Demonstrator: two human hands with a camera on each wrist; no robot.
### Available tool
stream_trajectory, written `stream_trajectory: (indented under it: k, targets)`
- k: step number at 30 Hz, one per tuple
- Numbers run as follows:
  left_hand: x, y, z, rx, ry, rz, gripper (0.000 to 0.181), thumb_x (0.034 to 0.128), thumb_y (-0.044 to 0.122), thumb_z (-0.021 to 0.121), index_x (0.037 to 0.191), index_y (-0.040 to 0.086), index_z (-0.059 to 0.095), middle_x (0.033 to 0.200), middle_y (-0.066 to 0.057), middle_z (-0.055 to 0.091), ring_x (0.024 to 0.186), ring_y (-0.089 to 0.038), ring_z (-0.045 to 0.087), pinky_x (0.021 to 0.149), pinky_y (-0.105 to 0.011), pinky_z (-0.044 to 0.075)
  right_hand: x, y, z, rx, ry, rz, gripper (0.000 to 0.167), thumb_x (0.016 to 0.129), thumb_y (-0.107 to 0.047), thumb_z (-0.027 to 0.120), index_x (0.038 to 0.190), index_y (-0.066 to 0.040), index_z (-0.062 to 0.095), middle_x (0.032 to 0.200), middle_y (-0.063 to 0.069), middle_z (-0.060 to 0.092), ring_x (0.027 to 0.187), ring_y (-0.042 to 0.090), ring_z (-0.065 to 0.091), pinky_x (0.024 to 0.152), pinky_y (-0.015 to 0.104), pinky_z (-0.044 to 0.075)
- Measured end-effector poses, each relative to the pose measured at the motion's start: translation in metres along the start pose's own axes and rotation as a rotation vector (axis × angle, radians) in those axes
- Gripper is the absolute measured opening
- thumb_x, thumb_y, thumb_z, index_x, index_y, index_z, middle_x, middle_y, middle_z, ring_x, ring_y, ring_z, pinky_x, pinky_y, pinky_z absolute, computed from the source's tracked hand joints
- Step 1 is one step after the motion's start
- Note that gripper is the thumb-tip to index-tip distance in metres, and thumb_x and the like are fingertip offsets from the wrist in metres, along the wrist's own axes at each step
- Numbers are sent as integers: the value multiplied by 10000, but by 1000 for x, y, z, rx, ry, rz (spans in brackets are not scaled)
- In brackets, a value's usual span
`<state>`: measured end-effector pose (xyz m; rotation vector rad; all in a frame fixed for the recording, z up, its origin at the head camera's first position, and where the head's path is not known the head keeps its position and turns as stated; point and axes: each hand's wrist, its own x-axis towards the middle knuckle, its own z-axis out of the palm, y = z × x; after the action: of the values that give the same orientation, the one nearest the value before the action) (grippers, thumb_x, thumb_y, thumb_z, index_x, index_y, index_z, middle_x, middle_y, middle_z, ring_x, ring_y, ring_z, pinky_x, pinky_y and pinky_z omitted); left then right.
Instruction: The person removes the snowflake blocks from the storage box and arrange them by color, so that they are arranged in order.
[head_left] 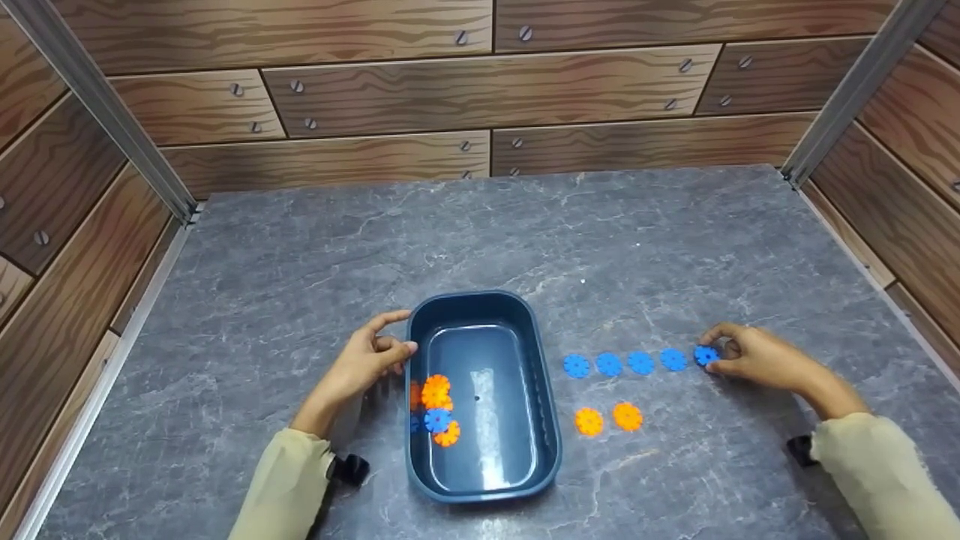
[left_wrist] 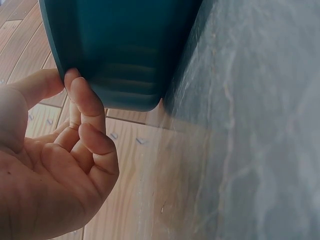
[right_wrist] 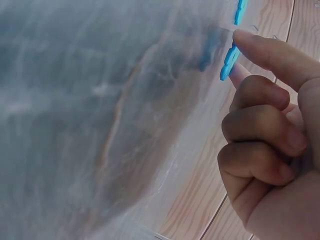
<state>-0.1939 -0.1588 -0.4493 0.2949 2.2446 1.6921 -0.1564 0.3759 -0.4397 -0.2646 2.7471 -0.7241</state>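
My left hand (head_left: 369,355) pinches the left rim of a dark blue plastic tub (head_left: 491,495), seen close in the left wrist view as a teal wall (left_wrist: 125,55). Inside the tub, by its left wall, lie a few orange notched discs (head_left: 436,390) and a blue notched disc (head_left: 437,420). My right hand (head_left: 761,358) pinches another blue notched disc (head_left: 705,355) at the right end of a row of blue discs (head_left: 640,363). In the right wrist view, thumb and forefinger hold this disc (right_wrist: 229,62) slightly above the table, tilted.
Two orange discs (head_left: 628,416) lie on the grey marbled table (head_left: 465,232), in front of the blue row and right of the tub. Wood-patterned panels (head_left: 487,90) close off the back and sides, with metal posts (head_left: 112,105) at the corners.
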Motion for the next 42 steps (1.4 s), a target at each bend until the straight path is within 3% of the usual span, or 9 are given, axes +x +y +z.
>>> stream_trajectory:
  k: [7, 26, 42]
  targets:
    - [0, 1, 0, 0, 3, -10, 551, 931, 153, 634, 1422, 47, 408, 697, 36, 607, 624, -156, 539, 567, -247, 405, 1, 1, 0, 12, -10, 7, 372, 864, -151, 689, 1174, 28, 587, 738, 8, 512, 610, 80, 401, 544, 240, 348]
    - [0, 1, 0, -6, -5, 11, 536, 930, 128, 625, 1416, 40, 416, 689, 43, 601, 609, -161, 526, 546, -226, 386, -1, 6, 0, 112, -54, -4, 440, 844, -133, 709, 1213, 43, 547, 660, -22, 427, 562, 40, 356, 520, 224, 328]
    - [0, 0, 1, -2, 16, -11, 530, 929, 130, 627, 1413, 56, 425, 689, 28, 592, 615, -168, 527, 548, -233, 386, -1, 8, 1, 95, -41, 0, 401, 862, -132, 688, 1200, 35, 552, 681, -13, 447, 569, 49, 364, 520, 231, 329]
